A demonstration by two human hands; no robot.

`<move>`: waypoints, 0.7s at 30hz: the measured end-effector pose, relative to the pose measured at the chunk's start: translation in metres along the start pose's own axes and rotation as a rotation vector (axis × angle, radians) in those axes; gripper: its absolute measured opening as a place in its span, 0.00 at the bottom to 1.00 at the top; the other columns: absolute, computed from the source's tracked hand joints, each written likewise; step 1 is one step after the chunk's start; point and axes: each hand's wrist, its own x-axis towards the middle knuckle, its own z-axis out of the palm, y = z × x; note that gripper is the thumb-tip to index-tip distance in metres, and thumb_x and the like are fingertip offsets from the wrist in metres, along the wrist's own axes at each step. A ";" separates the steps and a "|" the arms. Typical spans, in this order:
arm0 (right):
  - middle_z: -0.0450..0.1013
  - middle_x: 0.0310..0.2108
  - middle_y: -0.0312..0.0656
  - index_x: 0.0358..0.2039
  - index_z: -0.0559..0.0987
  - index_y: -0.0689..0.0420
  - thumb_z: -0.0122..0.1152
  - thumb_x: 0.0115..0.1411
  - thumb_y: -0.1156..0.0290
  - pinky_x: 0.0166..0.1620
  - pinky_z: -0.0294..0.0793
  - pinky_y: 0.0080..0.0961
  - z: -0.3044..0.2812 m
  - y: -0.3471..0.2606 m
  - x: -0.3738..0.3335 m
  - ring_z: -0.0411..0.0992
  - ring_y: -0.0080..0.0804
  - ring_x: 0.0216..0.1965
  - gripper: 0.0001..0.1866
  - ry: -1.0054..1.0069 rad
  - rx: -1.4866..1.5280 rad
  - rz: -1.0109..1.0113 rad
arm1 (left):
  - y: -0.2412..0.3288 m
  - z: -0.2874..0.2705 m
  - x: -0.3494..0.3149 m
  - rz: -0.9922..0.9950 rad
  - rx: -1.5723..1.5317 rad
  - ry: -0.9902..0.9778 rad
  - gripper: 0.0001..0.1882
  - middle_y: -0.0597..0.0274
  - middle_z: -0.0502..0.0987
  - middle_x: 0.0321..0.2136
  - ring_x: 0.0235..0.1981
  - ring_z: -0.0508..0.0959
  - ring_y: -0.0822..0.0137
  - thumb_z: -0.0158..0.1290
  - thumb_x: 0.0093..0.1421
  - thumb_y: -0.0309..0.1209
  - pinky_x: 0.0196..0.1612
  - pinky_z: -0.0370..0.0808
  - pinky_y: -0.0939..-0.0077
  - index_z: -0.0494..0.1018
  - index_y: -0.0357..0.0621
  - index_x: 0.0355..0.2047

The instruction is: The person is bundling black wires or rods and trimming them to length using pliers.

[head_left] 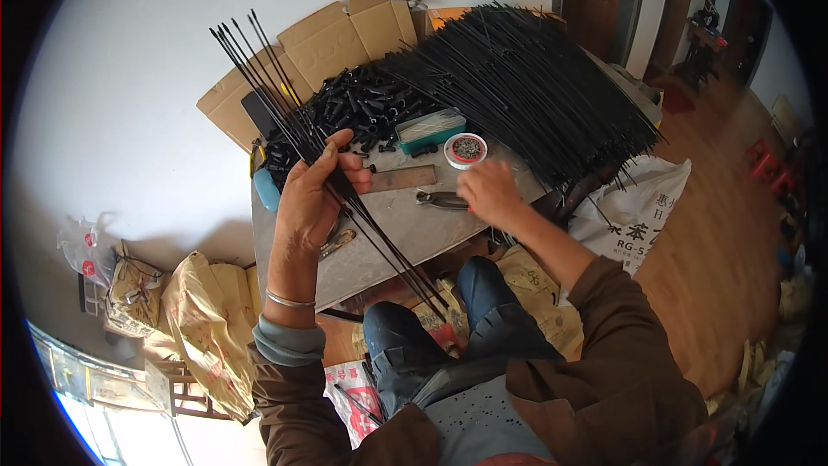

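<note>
My left hand [315, 185] is closed around a bundle of thin black rods [280, 116]. The rods slant from the upper left down across the table's front edge, their lower ends between my knees. My right hand [493, 194], slightly blurred, is curled over the right part of the table, its fingertips hidden. Beside and partly under it lie dark pincers [442, 199], with a bit of red at the handle end; whether I grip them is not visible. Just beyond that hand stands a round white dish [466, 151] with a red inside and small metal pieces.
A large heap of black rods [535, 91] covers the table's right side. Black plastic fittings [362, 108] pile up behind, against cardboard [336, 39]. On the grey tabletop [392, 229] are a green box [429, 129] and a brown block [398, 179]. Sacks [207, 319] stand at left.
</note>
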 end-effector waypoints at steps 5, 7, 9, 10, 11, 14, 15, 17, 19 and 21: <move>0.74 0.31 0.42 0.29 0.77 0.53 0.59 0.52 0.67 0.38 0.68 0.39 0.002 0.053 0.091 0.73 0.40 0.35 0.05 0.049 -0.280 0.132 | -0.007 0.022 0.000 -0.005 0.053 0.127 0.17 0.52 0.78 0.37 0.38 0.80 0.58 0.43 0.67 0.31 0.44 0.78 0.63 0.66 0.34 0.52; 0.74 0.31 0.43 0.30 0.78 0.54 0.58 0.53 0.68 0.39 0.68 0.39 0.019 0.075 0.104 0.73 0.41 0.36 0.06 -0.009 -0.362 0.174 | -0.007 0.035 -0.002 -0.014 0.044 0.187 0.17 0.53 0.78 0.35 0.38 0.80 0.58 0.43 0.67 0.31 0.46 0.77 0.62 0.66 0.34 0.52; 0.75 0.32 0.46 0.30 0.80 0.57 0.57 0.53 0.69 0.40 0.69 0.39 0.027 0.088 0.113 0.75 0.40 0.36 0.08 -0.078 -0.472 0.200 | -0.007 0.032 -0.005 -0.002 0.056 0.159 0.17 0.53 0.78 0.36 0.38 0.80 0.57 0.43 0.67 0.31 0.46 0.77 0.62 0.66 0.34 0.52; 0.75 0.32 0.46 0.30 0.80 0.57 0.57 0.53 0.69 0.40 0.69 0.39 0.029 0.090 0.117 0.75 0.40 0.36 0.08 -0.075 -0.468 0.196 | -0.006 0.030 -0.006 0.004 0.063 0.132 0.17 0.53 0.78 0.36 0.38 0.80 0.57 0.42 0.67 0.31 0.45 0.77 0.62 0.66 0.33 0.52; 0.76 0.32 0.46 0.29 0.80 0.57 0.57 0.52 0.70 0.39 0.70 0.39 0.030 0.092 0.120 0.76 0.41 0.35 0.07 -0.079 -0.410 0.211 | -0.004 0.028 -0.007 0.002 0.071 0.127 0.17 0.53 0.78 0.36 0.37 0.80 0.57 0.42 0.67 0.31 0.45 0.78 0.62 0.66 0.33 0.52; 0.76 0.28 0.46 0.27 0.80 0.58 0.57 0.50 0.70 0.35 0.72 0.40 0.018 0.089 0.130 0.77 0.41 0.32 0.08 -0.060 -0.232 0.286 | 0.000 0.023 -0.010 -0.012 0.055 0.116 0.17 0.53 0.78 0.35 0.36 0.81 0.57 0.42 0.67 0.31 0.44 0.78 0.62 0.66 0.32 0.52; 0.76 0.24 0.46 0.27 0.79 0.60 0.58 0.49 0.68 0.33 0.73 0.40 0.012 0.092 0.133 0.77 0.39 0.30 0.09 -0.029 -0.120 0.357 | -0.001 0.024 -0.008 -0.011 0.053 0.111 0.17 0.53 0.78 0.35 0.36 0.81 0.57 0.42 0.67 0.31 0.44 0.78 0.62 0.66 0.32 0.52; 0.73 0.20 0.43 0.25 0.78 0.60 0.58 0.49 0.67 0.29 0.72 0.37 0.007 0.109 0.141 0.75 0.36 0.25 0.08 -0.067 0.052 0.401 | -0.005 0.025 -0.001 -0.031 0.068 0.145 0.18 0.51 0.77 0.38 0.39 0.80 0.55 0.42 0.67 0.31 0.44 0.78 0.61 0.64 0.32 0.53; 0.71 0.16 0.41 0.23 0.77 0.59 0.58 0.50 0.67 0.24 0.72 0.34 -0.003 0.098 0.148 0.73 0.34 0.19 0.08 -0.117 0.233 0.420 | -0.007 0.023 0.003 -0.030 0.068 0.176 0.18 0.49 0.77 0.41 0.40 0.79 0.54 0.42 0.67 0.31 0.45 0.78 0.61 0.64 0.32 0.54; 0.67 0.13 0.36 0.18 0.73 0.57 0.59 0.51 0.66 0.16 0.66 0.22 -0.029 0.062 0.145 0.67 0.25 0.12 0.10 -0.343 0.996 0.625 | -0.010 0.019 0.009 -0.023 0.067 0.214 0.19 0.48 0.76 0.43 0.42 0.78 0.54 0.42 0.67 0.30 0.46 0.77 0.61 0.63 0.31 0.54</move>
